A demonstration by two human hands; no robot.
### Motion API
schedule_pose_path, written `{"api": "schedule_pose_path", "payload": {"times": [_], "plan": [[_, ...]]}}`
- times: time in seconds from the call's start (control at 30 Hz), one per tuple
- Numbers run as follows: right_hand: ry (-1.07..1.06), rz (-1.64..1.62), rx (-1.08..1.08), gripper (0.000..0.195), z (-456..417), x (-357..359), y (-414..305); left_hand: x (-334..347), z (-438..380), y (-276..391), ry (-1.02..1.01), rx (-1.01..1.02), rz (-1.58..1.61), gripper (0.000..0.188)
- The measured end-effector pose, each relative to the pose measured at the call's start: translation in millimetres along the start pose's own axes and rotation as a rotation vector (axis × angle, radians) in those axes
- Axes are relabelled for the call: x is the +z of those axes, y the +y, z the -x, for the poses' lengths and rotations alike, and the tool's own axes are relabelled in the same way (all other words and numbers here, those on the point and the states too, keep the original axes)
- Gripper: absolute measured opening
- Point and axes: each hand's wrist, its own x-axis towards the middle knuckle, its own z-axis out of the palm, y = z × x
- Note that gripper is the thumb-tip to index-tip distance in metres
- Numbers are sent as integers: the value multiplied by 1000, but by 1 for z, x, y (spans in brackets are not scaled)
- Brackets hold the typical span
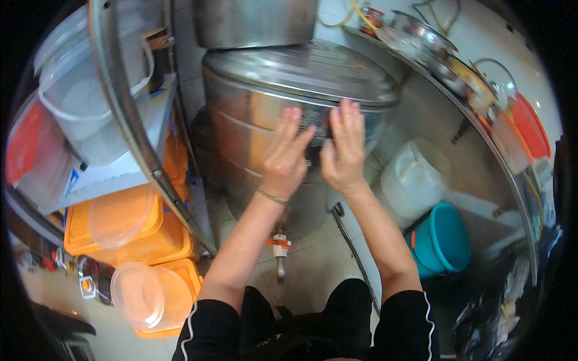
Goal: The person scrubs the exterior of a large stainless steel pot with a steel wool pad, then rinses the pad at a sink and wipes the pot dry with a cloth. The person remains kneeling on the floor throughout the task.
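Observation:
Before me stands a large round stainless-steel drum [235,140] with a shiny metal lid [280,72] and a printed panel on its front. My left hand [285,155], with a braided band at the wrist, reaches toward the drum's front wall, palm down and fingers extended. Beside it, my right hand [345,149] is stretched out flat, its fingertips at the lid's front rim. Neither hand holds anything; whether they touch the steel cannot be told. Low on the drum, a tap with an orange handle [279,244] points toward me.
On the left, a metal rack [131,122] carries clear plastic buckets [90,108] above orange storage boxes [122,221]. To the right are a steel counter [474,122], a white plastic container [413,180] and a teal bucket [447,239]. Another steel vessel [255,22] stands behind the lid.

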Motion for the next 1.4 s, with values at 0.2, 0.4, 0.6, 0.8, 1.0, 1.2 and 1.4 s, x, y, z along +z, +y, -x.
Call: {"api": "schedule_pose_path", "payload": {"times": [0.2, 0.4, 0.6, 0.8, 1.0, 1.2, 1.4], "plan": [[8, -592, 326, 60, 20, -5, -48, 5, -7, 22, 40, -167, 114, 35], [478, -1248, 835, 60, 24, -25, -40, 9, 0, 59, -320, -180, 299, 48], [407, -311, 461, 48, 53, -30, 17, 0, -49, 24, -97, -7, -280, 45], [372, -119, 228, 44, 71, 12, 46, 18, -65, -20, -65, 8, -577, 36], [569, -633, 815, 45, 66, 26, 152, 10, -66, -25, 1, 24, -514, 41], [158, -572, 1626, 49, 210, 85, 224, 11, -71, -27, -11, 23, -424, 45], [493, -740, 925, 47, 80, 51, 231, 2, -63, -20, -19, -95, -427, 50]]}}
